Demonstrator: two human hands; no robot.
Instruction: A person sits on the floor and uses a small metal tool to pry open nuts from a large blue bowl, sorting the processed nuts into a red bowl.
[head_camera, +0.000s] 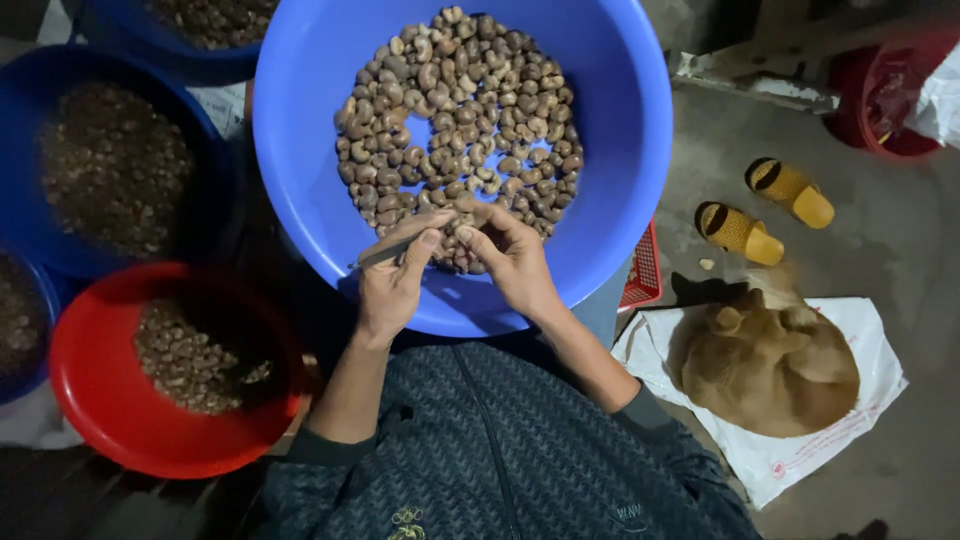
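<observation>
Pinching a thin metal pick between thumb and fingers, the left hand was closed around the tool, whose long axis ran nearly level, handle end pointing toward the left rim of the big blue basin and tip toward the right hand. That right hand was closed on a single nut, held at the fingertips just beside the pick's tip. Both hands hovered over the near edge of the basin, at the lower fringe of the heap of nuts lying in its middle. Left of the basin stood a red bowl of kernels and darker blue tubs. Right of it, a dog lay curled on a white sack, near two yellow slippers.
</observation>
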